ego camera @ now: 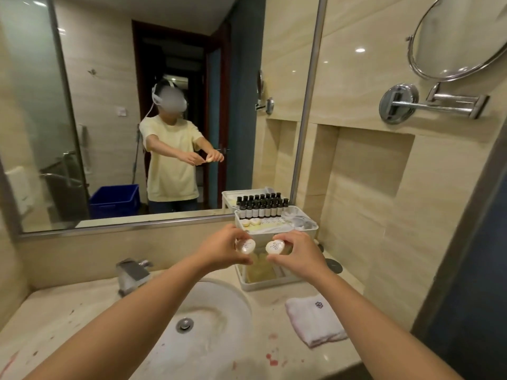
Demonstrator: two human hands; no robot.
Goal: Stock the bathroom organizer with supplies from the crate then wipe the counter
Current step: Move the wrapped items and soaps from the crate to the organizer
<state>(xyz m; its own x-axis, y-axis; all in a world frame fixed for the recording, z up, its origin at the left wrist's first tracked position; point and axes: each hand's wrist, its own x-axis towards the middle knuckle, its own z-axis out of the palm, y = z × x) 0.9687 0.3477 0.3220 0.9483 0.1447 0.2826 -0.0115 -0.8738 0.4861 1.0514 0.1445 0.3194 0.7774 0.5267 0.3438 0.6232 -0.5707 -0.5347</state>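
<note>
Through your head camera, your left hand [225, 246] pinches a small round wrapped soap [246, 246]. Your right hand [296, 250] pinches a second round soap [275, 247]. You hold both side by side in front of the white two-tier organizer [270, 286], which stands at the back right of the surface [55, 311]. Its top tray carries rows of dark bottles [262, 209] and a few loose soaps [251, 222]. A folded white towel [315, 322] lies right of the sink [208, 325], near red stains [271, 362]. The mirror [109, 78] reflects the blue crate [115, 200].
</note>
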